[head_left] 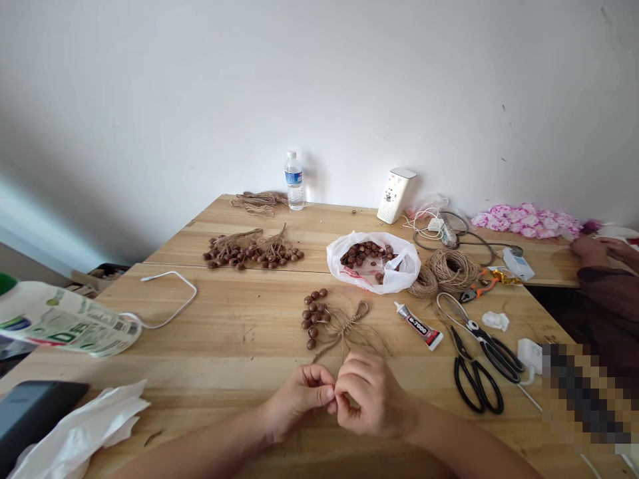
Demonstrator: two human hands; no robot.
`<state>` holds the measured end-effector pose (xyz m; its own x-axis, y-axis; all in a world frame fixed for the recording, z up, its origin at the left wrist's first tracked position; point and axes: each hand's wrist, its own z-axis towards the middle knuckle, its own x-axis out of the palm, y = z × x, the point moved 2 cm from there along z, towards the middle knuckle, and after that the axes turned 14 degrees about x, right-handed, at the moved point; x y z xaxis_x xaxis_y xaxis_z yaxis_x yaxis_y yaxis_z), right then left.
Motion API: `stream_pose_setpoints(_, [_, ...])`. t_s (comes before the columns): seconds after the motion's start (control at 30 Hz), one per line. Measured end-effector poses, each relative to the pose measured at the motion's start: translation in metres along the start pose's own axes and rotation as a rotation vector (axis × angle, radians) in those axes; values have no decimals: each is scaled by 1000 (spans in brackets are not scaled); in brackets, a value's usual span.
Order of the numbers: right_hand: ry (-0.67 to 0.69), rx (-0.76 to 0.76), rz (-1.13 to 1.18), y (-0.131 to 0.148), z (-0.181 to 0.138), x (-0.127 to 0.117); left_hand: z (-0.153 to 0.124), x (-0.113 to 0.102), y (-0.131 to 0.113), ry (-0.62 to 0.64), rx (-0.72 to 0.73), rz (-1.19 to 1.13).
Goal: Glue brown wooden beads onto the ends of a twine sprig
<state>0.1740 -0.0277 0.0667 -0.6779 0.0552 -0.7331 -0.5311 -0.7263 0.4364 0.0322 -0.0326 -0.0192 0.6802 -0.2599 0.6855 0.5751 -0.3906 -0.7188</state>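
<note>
Left hand [299,402] and right hand [370,394] meet at the near side of the wooden bench [224,319], fingertips touching or very nearly so, each closed in a small pinch; whether a strand lies between the fingers is too fine to tell. One forearm enters from the lower left and the other from the lower right, both slanting inward so that they form a low arch. The left hand lies with its thumb uppermost, stretched toward the right, while its index finger bends just above it. The right hand sits a little higher, knuckles up and fingers curled, with a rounded gap showing inside the curl of thumb and forefinger. Just beyond the hands lies a twine bundle [348,326], its looped end pointing away and its loose strands fanned out on the wood, the nearest ones running toward the right hand. Brown beads [312,332] lie in a cluster just to the left of that bundle. Farther back stands an open white plastic bag [407,273] with more brown pieces inside, and balls of twine [452,269] rest close to its right side. A glue tube [419,326] lies beyond the right hand, and black-handled scissors [458,374] lie farther right, with their blades pointing away.
</note>
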Motion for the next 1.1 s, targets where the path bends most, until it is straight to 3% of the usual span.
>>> stream_pose_setpoints(1.1, [41,-11,-18,-2,0,-3,1,2,-1,2,-6,-114])
